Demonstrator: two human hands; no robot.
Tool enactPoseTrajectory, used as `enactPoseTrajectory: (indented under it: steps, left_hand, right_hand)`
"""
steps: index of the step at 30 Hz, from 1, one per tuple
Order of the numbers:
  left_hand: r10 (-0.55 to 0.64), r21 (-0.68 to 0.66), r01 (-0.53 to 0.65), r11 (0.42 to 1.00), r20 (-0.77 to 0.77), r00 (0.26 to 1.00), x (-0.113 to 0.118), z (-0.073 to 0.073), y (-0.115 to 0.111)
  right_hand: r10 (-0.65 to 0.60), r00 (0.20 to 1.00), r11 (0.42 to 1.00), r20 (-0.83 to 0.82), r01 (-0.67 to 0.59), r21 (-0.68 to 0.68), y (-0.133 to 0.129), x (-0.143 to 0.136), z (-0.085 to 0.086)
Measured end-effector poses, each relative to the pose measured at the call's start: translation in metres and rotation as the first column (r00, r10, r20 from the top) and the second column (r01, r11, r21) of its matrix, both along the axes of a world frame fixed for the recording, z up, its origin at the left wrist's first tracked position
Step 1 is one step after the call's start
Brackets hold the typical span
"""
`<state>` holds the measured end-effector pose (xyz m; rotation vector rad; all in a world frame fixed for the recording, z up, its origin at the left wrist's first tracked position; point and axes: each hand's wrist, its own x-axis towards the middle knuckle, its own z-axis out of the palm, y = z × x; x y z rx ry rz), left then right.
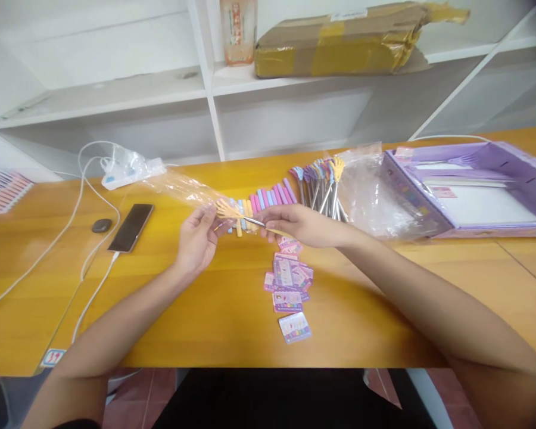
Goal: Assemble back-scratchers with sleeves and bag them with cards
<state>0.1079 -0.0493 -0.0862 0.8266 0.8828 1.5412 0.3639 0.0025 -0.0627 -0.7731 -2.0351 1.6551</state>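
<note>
A back scratcher with a yellow hand-shaped head (230, 210) and a thin metal rod (254, 222) is held level above the table. My left hand (197, 239) is closed at the tips of the yellow head, with clear film close by its fingers. My right hand (301, 225) grips the rod's other end, its fingertips partly hidden. Behind the hands lies a row of pink, blue and yellow handle tubes (274, 195). To the right, a pile of back scratchers (324, 185) has coloured hand heads and metal rods. Small printed cards (288, 273) are scattered below my right hand.
Clear plastic bags (187, 186) lie left of the tubes, and more plastic (375, 202) beside a purple box (438, 223). A phone (131, 227), cables and a power strip (134, 173) are at left. A taped carton (339, 44) sits on the shelf.
</note>
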Motion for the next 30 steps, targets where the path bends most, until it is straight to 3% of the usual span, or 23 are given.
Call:
enactPoseTrajectory:
  steps: [5, 9, 12, 16, 21, 26, 30]
  left_hand:
    - [0.025, -0.001, -0.025, 1.0, 0.001, 1.0, -0.001, 0.001, 0.002]
    - [0.154, -0.023, -0.153, 0.988, 0.065, 0.986, -0.015, 0.004, 0.015]
    - [0.205, -0.06, -0.2, 0.978, 0.095, 0.974, -0.022, 0.004, 0.022]
    - [0.14, -0.064, -0.134, 0.989, 0.1, 0.985, -0.018, 0.0, 0.02]
    - [0.05, -0.068, -0.046, 0.997, 0.057, 0.997, -0.003, -0.004, 0.005]
    - [-0.017, -0.072, 0.016, 0.997, -0.01, 1.0, 0.01, -0.005, -0.01]
    - [-0.112, -0.086, 0.104, 0.991, -0.103, 0.988, 0.016, -0.008, -0.019]
  right_hand:
    - [-0.071, 0.997, 0.995, -0.038, 0.068, -0.068, -0.002, -0.007, -0.012]
    - [0.113, 0.992, 0.991, 0.048, -0.109, -0.072, 0.006, 0.014, 0.004]
    - [0.13, 0.99, 0.989, 0.055, -0.126, -0.075, 0.011, 0.029, 0.018]
    - [0.061, 0.994, 0.994, 0.091, -0.053, -0.093, 0.011, 0.03, 0.024]
    - [-0.085, 0.995, 0.991, 0.051, 0.09, -0.102, 0.005, 0.015, 0.013]
    - [-0.126, 0.988, 0.988, 0.085, 0.117, 0.104, -0.002, 0.0, 0.001]
    - [-0.226, 0.971, 0.917, 0.077, 0.185, 0.354, -0.01, -0.012, -0.011]
